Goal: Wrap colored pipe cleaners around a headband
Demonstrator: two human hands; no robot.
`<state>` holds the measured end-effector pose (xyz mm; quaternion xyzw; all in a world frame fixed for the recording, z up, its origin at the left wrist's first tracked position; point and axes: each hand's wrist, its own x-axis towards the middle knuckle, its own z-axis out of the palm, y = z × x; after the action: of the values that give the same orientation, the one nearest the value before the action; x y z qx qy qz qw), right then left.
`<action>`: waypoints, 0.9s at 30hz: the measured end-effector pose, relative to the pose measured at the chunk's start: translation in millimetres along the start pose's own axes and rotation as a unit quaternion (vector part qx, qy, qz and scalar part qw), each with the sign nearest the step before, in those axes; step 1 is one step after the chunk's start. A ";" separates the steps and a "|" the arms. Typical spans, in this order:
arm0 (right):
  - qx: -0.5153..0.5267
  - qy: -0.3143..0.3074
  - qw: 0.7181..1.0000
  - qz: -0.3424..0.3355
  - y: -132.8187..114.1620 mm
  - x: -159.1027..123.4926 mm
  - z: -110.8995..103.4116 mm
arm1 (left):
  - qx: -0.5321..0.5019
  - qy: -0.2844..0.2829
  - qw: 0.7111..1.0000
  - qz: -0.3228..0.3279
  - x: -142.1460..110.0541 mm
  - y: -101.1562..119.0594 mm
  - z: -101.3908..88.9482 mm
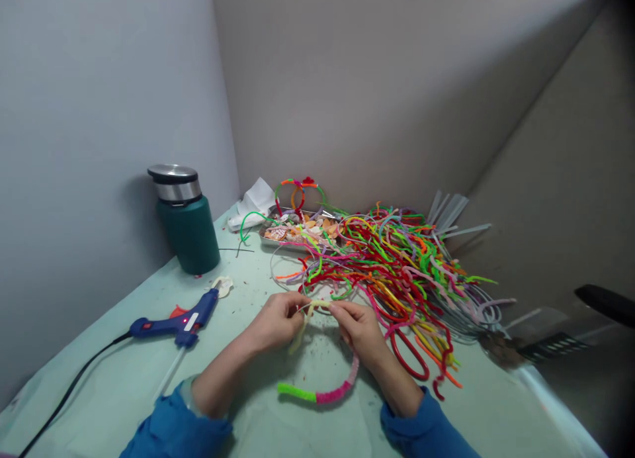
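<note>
My left hand (278, 320) pinches a thin wire hoop near a pale yellow pipe cleaner (320, 304). Opposite it, my right hand (361, 329) has thumb and fingertips closed on the yellow-wrapped stretch. One loose yellow end hangs down beside my left fingers. Below my right hand the hoop (333, 395) curves round, covered in pink, magenta and then bright green fuzzy wrapping. My right palm and fingers hide part of the hoop. Left of my hands lies a blue hot glue gun (191, 320) with a small red light lit and a glue stick (171, 372) in its back.
A big tangled heap of coloured pipe cleaners (397, 266) spreads to the right, with red-handled scissors (409, 355) at its near edge. Behind are a metal tray (282, 245) of small pieces and finished hoops (290, 188). A green bottle (188, 233) stands by the left wall.
</note>
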<state>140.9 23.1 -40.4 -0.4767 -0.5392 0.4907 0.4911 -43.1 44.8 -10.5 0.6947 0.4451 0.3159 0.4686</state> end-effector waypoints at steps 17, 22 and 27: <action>-0.022 0.007 1.000 -0.016 3.3 0.5 2.3 | -0.001 0.094 0.995 -0.025 2.9 5.5 4.5; -0.024 -0.007 0.999 -0.022 6.9 -0.5 2.3 | -0.189 0.045 0.972 -0.133 4.4 -1.7 4.7; -0.020 -0.019 0.999 -0.025 6.5 -1.3 2.2 | -0.327 0.003 0.927 -0.187 3.8 -1.0 2.1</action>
<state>139.0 22.1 -47.1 -0.4631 -0.5700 0.4762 0.4836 -40.0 47.7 -12.1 0.4065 0.4403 0.3529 0.7186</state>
